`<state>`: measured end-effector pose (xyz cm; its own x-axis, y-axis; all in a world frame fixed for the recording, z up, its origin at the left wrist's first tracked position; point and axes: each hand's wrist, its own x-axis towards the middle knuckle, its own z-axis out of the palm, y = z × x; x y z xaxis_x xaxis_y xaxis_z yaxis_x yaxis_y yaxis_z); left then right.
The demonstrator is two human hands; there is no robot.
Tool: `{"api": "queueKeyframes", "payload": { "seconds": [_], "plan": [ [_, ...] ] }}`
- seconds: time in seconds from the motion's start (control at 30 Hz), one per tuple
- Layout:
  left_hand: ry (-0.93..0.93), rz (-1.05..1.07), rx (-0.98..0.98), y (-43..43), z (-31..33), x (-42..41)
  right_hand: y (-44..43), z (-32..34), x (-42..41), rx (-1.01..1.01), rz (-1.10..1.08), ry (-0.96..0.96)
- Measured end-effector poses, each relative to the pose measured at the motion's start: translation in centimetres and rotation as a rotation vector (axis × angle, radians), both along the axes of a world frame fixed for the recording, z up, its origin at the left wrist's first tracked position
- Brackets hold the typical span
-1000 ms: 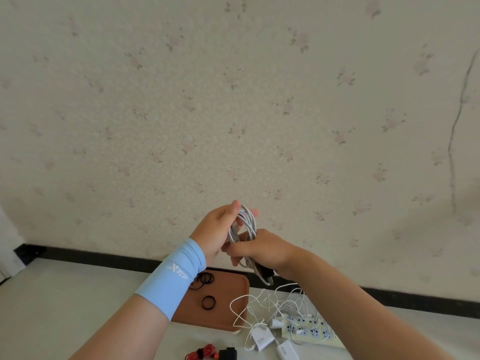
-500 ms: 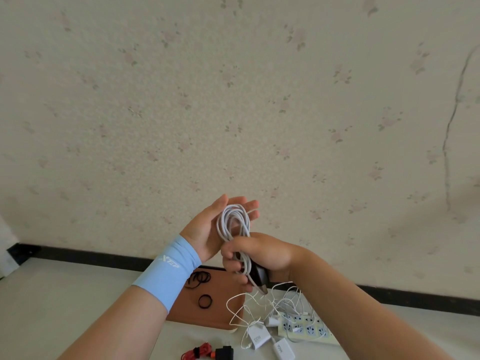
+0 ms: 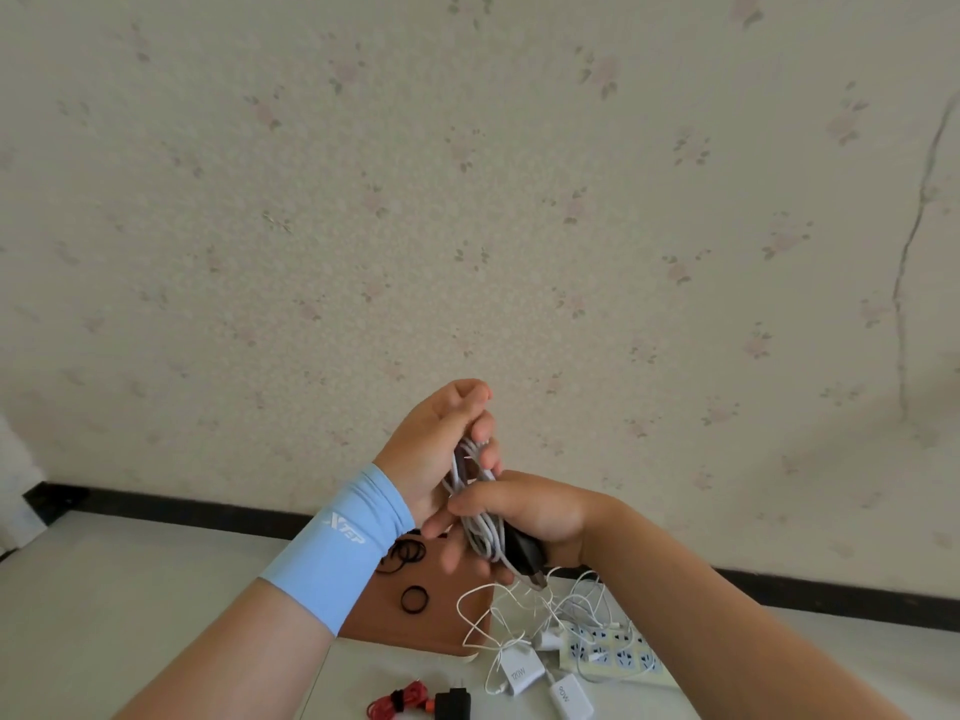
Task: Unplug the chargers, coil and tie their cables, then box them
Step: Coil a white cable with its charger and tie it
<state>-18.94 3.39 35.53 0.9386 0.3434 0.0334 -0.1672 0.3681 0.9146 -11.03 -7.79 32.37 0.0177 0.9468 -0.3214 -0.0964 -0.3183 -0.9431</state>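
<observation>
Left grip (image 3: 435, 449) and right grip (image 3: 527, 511) hold a coiled white cable (image 3: 482, 530) above the counter (image 3: 130, 589).

I see the left grip, blue band on its wrist, curled round the coil's top, and the right grip wrapped round its middle and a black charger (image 3: 525, 554). The coil's long axis stands near upright over the brown tray (image 3: 447, 626). The charger points down and right, toward the power strip (image 3: 618, 654). Two white chargers (image 3: 521, 670) lie just beside the strip, their cables loose.
</observation>
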Motion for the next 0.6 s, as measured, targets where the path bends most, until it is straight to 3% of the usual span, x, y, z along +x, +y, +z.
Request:
{"api": "queueKeyframes", "payload": {
  "seconds": [0.3,0.47,0.6],
  "plan": [
    [-0.021,0.27,-0.115,1.3,0.3,0.5,0.8,0.0,-0.5,0.073,-0.196,-0.252],
    [-0.008,0.204,-0.066,1.2,-0.1,0.6,0.4,0.3,-0.4,0.096,-0.144,-0.404],
    [0.044,0.071,-0.099,2.4,-0.9,0.2,0.2,0.2,-0.1,0.12,-0.195,-0.368]
  ]
}}
